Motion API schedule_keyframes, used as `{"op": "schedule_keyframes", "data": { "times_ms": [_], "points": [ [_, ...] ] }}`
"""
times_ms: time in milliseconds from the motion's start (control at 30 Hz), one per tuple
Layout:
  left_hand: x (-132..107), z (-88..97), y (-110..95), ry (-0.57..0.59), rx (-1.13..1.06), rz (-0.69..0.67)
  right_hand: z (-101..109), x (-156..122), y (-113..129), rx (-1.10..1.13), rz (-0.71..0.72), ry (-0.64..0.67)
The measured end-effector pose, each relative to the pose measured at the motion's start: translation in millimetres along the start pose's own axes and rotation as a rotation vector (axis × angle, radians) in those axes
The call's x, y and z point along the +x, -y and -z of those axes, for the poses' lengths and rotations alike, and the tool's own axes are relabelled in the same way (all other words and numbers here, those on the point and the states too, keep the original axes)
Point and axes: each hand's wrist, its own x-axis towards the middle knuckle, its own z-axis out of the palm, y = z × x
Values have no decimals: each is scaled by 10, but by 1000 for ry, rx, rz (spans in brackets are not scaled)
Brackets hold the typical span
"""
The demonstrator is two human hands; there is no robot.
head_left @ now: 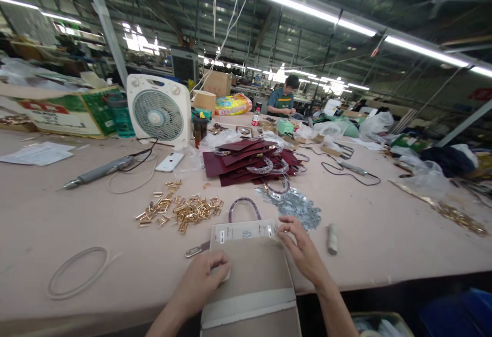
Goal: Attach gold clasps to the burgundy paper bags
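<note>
We look along a long pale bench (384, 234) that fills the view, its near edge at six o'clock. Far out at eleven o'clock a white box fan (159, 111) stands upright on it. At twelve o'clock lies a stack of maroon pieces (230, 163) with clear-wrapped handles on top. Straight before us, at six o'clock, the beige bag (253, 270) lies flat, its near end reaching past the bench's edge and its pale top band turned away from us. Its purple handle (245, 204) arches out toward twelve o'clock. At ten o'clock from the bag a scatter of gold clips (184, 211) is spread over the bench, and at one o'clock from it is a heap of silver bits (298, 206). A loop of pale tubing (77, 273) lies well apart at nine o'clock. Our left hand (203, 278) is curled closed over the bag's left edge, pinching it between thumb and fingers. Our right hand (303, 247) is spread wide and holds nothing, with only its fingertips (283, 223) resting on the bag's top right corner. Just beside that hand, at three o'clock, lies a small grey cylinder (332, 238).
</note>
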Motion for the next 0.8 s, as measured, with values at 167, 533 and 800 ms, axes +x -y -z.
{"op": "schedule_keyframes", "data": {
  "times_ms": [167,533,800],
  "points": [
    [-27,-6,6,-5,1,-19,62,345,-77,-28,24,226],
    [-61,9,-26,-34,-1,-42,-3,544,-269,-27,41,383],
    [-72,18,-13,-30,5,-45,-26,537,-294,-6,43,362]
  ]
}}
